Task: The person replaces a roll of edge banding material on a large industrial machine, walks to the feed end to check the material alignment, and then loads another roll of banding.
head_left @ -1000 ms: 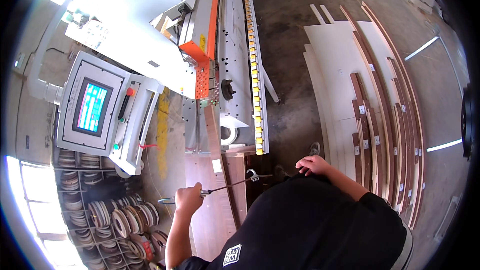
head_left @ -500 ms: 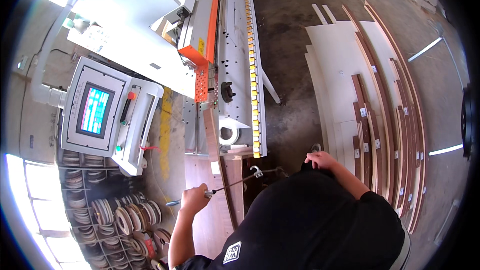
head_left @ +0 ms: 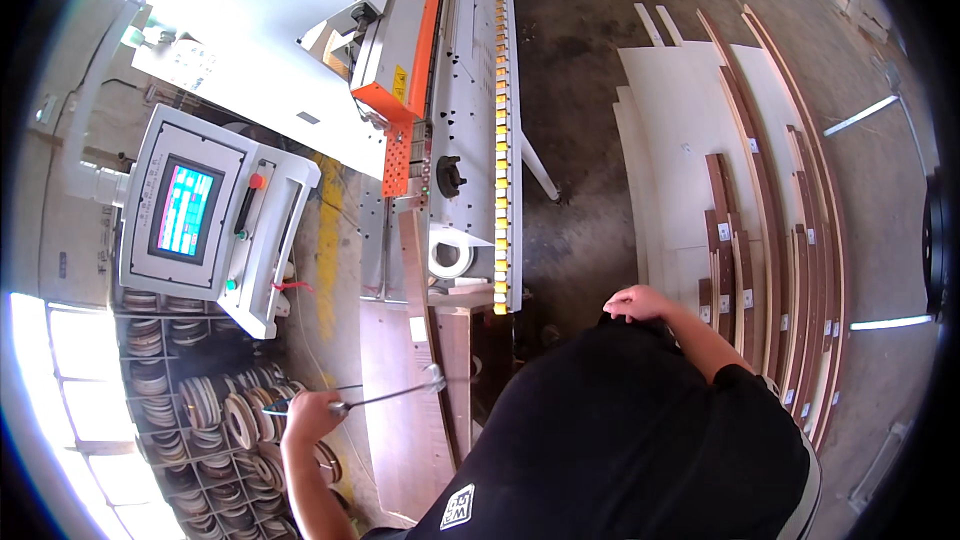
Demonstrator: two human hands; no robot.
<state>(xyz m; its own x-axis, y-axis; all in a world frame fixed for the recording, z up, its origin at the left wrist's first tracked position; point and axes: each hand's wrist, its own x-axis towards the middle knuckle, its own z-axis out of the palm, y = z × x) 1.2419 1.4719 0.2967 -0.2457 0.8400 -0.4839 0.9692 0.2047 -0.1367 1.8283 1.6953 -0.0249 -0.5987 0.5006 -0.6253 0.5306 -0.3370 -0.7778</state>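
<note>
My left hand (head_left: 312, 416) is out at the lower left, closed round the grip of a thin metal rod (head_left: 392, 396). Pointing right, the rod carries a small pale hook-like fitting (head_left: 434, 378) near its far end, blurred, over the wooden boards (head_left: 400, 425). What kind of tool it is I cannot make out. My right hand (head_left: 638, 303) is at the front of my black shirt (head_left: 610, 420), with its fingers curled. Anything in those fingers is hidden.
Ahead stands a long machine with an orange guard (head_left: 398, 145) and a row of yellow pads (head_left: 501, 160). A control panel (head_left: 185, 208) is at left, above racked edge-banding rolls (head_left: 205, 410). Brown strips (head_left: 757, 180) and white panels (head_left: 660, 130) lie at right.
My left hand has moved left and slightly down with the rod, drawing its fitting left across the boards. My right hand has risen a little.
</note>
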